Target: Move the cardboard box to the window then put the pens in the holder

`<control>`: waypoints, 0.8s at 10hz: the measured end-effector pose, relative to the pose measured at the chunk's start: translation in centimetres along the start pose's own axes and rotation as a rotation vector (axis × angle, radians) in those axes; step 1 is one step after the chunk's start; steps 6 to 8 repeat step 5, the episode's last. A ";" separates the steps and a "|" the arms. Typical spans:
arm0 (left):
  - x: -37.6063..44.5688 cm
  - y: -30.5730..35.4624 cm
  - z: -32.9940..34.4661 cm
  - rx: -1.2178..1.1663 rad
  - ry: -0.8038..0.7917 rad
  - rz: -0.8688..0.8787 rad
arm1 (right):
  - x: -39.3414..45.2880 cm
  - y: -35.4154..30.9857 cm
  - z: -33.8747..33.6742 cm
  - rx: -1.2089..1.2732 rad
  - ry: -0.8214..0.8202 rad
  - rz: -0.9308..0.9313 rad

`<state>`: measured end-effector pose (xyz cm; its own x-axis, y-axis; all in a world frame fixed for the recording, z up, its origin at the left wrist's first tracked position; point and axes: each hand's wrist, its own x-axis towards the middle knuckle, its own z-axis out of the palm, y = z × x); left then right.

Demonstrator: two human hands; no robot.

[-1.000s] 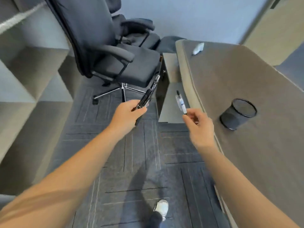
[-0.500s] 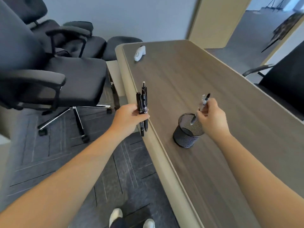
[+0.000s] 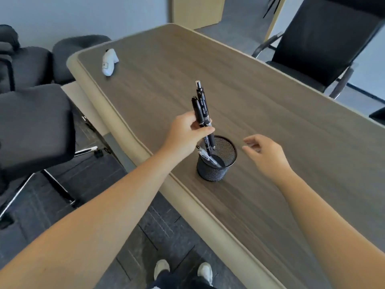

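Note:
A black mesh pen holder (image 3: pixel 216 172) stands on the wooden table (image 3: pixel 239 97) near its front edge. A white-barrelled pen (image 3: pixel 208 158) leans inside it. My left hand (image 3: pixel 185 134) grips two black pens (image 3: pixel 201 107) upright, their lower tips dipping into the holder's mouth. My right hand (image 3: pixel 265 154) hovers just right of the holder with fingers spread and nothing in it. No cardboard box is in view.
A white handheld device (image 3: pixel 109 61) lies near the table's far left corner. Black office chairs (image 3: pixel 31 122) stand left of the table, and another chair (image 3: pixel 320 44) stands at the far right. My shoes (image 3: pixel 183 270) are on the dark carpet below.
My right hand has let go of the white pen, which now sits in the holder, and drawn back to the right. My left hand has carried the two black pens over the holder.

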<state>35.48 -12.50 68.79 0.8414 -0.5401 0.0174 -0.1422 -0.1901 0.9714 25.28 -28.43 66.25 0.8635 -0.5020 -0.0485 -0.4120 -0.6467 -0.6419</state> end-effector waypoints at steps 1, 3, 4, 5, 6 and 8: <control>0.4 -0.6 2.4 0.047 -0.033 0.003 | -1.3 1.7 -0.5 0.017 0.006 0.057; 0.7 -2.8 3.2 0.614 -0.121 0.008 | -2.3 2.8 -1.2 0.020 -0.027 0.076; 0.1 -2.4 1.9 0.658 -0.201 -0.048 | -2.2 2.3 -1.0 0.020 -0.048 0.063; -1.5 -1.8 0.2 0.597 -0.245 -0.070 | -2.7 1.3 -1.5 0.059 0.000 0.014; -1.5 -1.8 0.2 0.597 -0.245 -0.070 | -2.7 1.3 -1.5 0.059 0.000 0.014; -1.5 -1.8 0.2 0.597 -0.245 -0.070 | -2.7 1.3 -1.5 0.059 0.000 0.014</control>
